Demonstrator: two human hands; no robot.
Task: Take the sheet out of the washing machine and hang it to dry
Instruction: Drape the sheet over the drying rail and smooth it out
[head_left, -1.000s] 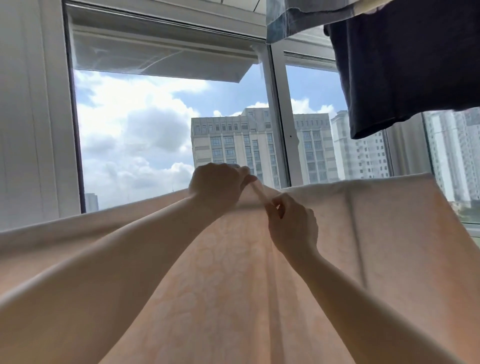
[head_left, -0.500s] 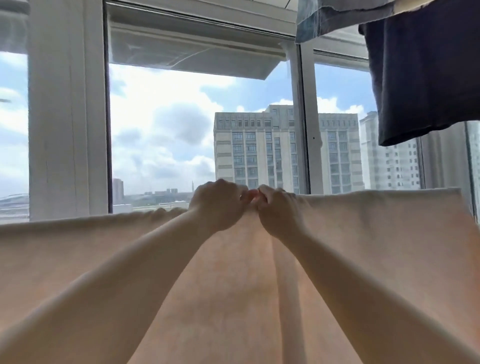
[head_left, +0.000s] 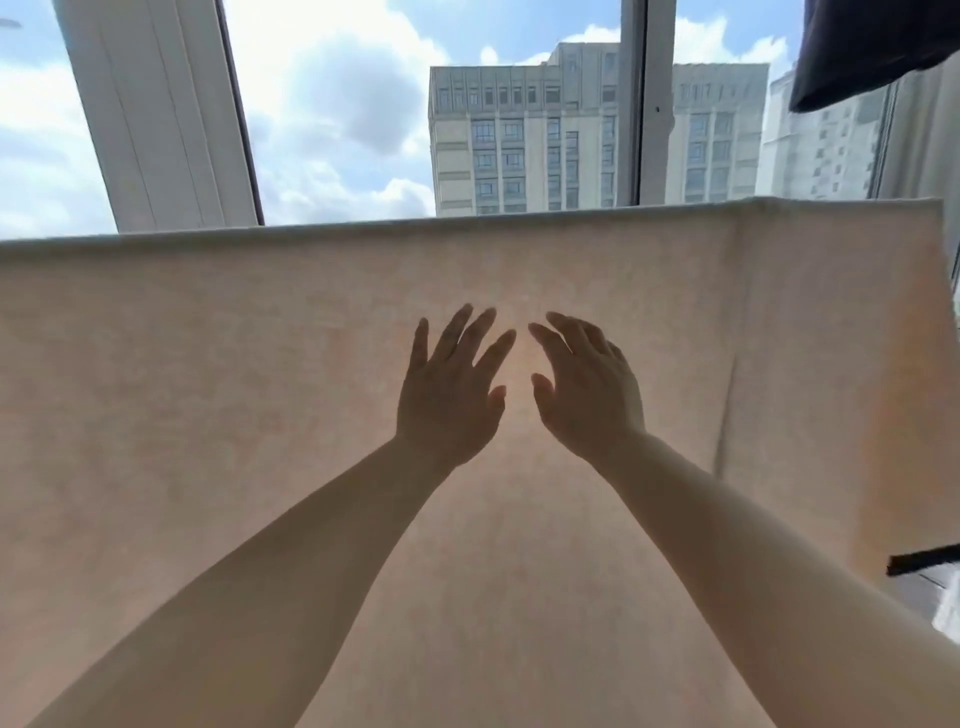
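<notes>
Sheet (head_left: 208, 415) hangs folded over a line across the window, thin, soft & prob. damp-limp, so w/ your left hand (head_left: 449, 395) & right hand (head_left: 587, 389) spread flat, gripping nothing, smooth outward or pinch the top fold.

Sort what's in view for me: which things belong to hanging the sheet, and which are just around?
Part of the job:
- sheet, draped over its top edge, hanging flat
- left hand, fingers spread in front of the sheet
- right hand, open beside it

Just around:
- dark garment hanging upper right
- window frame
- buildings outside
</notes>
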